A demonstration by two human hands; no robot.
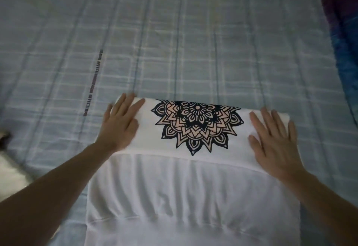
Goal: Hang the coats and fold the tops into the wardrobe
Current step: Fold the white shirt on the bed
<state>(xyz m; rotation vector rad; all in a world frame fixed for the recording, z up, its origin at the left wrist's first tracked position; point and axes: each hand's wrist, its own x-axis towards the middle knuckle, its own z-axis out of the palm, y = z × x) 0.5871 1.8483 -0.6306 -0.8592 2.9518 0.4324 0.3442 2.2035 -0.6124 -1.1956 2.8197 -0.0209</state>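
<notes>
A white top (193, 187) lies flat on the bed in front of me. Its far part is folded back toward me, and half of a black and peach mandala print (197, 125) shows on that folded flap. My left hand (121, 123) presses flat on the flap's left end with fingers spread. At the flap's right end my right hand (273, 141) lies flat too, fingers straight. Below the flap the top's fabric is wrinkled.
A pale blue checked bedsheet (174, 42) covers the bed all around the top. A dark blue and purple fabric (342, 38) lies along the right edge. Something pale and blurred (11, 168) sits at the left edge.
</notes>
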